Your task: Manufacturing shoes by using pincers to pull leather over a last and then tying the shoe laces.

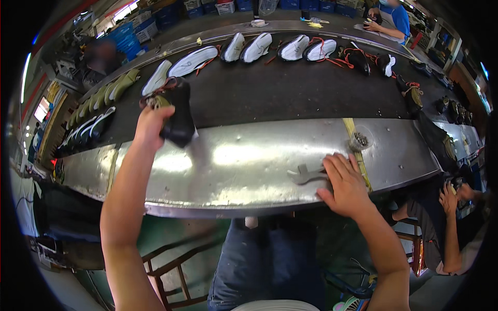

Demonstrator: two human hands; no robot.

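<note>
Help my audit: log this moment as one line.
left hand: holds dark shoe | right hand: over metal tool | black surface: bears shoes

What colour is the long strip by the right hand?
Yellow: the strip shows best in the head view.

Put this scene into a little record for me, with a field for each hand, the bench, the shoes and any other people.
Left hand: holds a black shoe
Right hand: palm down at a metal tool; grip unclear
Bench: shiny metal, with a yellow strip and a clear cup of small metal bits
Other shoes: white-soled shoes beyond the bench; green shoes at left
People: someone in blue, far right; another person, near right
</note>
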